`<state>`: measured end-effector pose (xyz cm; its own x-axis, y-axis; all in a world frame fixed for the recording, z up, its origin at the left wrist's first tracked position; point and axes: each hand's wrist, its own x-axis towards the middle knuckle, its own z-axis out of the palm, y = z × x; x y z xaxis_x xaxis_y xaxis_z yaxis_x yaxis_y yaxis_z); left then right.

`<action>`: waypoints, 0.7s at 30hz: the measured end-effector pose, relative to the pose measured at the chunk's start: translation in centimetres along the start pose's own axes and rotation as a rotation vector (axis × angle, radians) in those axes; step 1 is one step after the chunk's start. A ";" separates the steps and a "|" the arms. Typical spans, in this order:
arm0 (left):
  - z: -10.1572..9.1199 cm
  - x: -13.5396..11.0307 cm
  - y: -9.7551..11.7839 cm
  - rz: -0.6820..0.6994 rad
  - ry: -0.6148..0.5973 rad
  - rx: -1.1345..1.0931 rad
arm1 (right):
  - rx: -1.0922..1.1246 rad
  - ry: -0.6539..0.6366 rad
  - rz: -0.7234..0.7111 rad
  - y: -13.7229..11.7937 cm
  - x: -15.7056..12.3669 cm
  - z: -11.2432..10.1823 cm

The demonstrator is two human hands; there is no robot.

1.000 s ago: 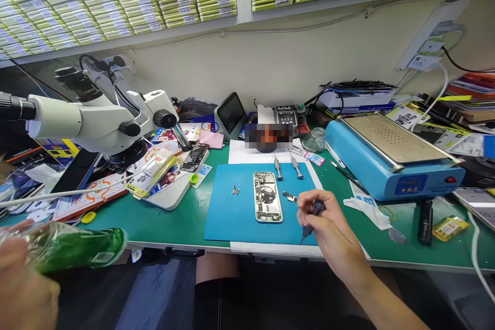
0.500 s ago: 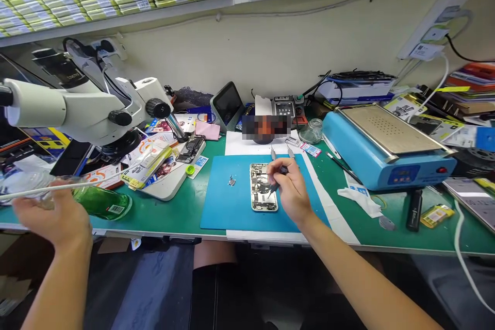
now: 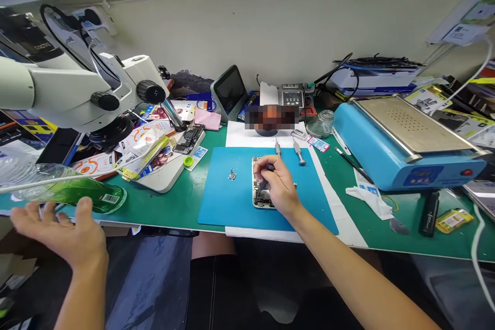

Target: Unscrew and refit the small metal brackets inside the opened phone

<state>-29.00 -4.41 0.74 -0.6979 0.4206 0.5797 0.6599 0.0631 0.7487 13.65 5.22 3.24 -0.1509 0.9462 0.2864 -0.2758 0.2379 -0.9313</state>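
Observation:
My left hand (image 3: pixel 64 229) is open with spread fingers, just in front of a clear bottle with green contents (image 3: pixel 87 191) lying on its side at the left. My right hand (image 3: pixel 276 183) is closed on dark tweezers (image 3: pixel 263 185), their tips over the inside of an opened phone (image 3: pixel 256 197). That phone lies on a blue mat (image 3: pixel 220 206); the hand hides much of its right side. A small metal part (image 3: pixel 232 175) sits on the mat left of the phone. Behind the hand are two screwdrivers, one grey (image 3: pixel 277 148) and one thicker (image 3: pixel 299 153).
A white microscope (image 3: pixel 77 90) overhangs the left side. On the right stands a blue heating-plate machine (image 3: pixel 371 149), with a black cylindrical object (image 3: pixel 428 215) in front. A glass jar (image 3: pixel 320 124) and a small screen (image 3: pixel 230 94) are at the back. A white cable (image 3: pixel 58 183) crosses the bottle.
My left hand has come off the bottle, lower and nearer, with its fingers opened. My right hand has moved slightly left over the phone, still holding the tweezers. The view has tilted down.

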 end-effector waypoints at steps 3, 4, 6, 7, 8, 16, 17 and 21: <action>0.4 -3.6 1.7 0.100 0.178 0.001 | -0.023 -0.052 -0.021 0.5 -0.2 0.5; 0.6 -5.2 2.9 0.172 0.194 -0.012 | -0.034 -0.063 -0.023 0.6 -0.3 0.5; 1.1 -8.8 6.1 0.270 0.043 -0.065 | -0.061 -0.082 -0.021 0.8 -0.4 0.6; 1.5 -10.6 7.9 0.327 -0.204 -0.079 | -0.077 -0.092 -0.017 0.8 -0.5 0.6; 2.1 -12.2 9.7 0.381 -0.446 -0.100 | -0.092 -0.101 -0.014 0.8 -0.6 0.6; 9.3 -17.5 18.2 0.359 -1.026 -0.118 | -0.108 -0.046 -0.061 0.7 -0.8 0.5; 9.9 -17.6 18.4 0.356 -1.027 -0.085 | -0.107 -0.045 -0.066 0.8 -0.8 0.5; 10.8 -17.8 18.5 0.348 -1.034 -0.026 | -0.151 -0.085 -0.105 1.0 -1.1 0.5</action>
<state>-1.37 -0.97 0.79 0.1053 0.9699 0.2194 0.7609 -0.2207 0.6102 13.05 4.31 2.15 -0.2106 0.8941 0.3954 -0.1499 0.3701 -0.9168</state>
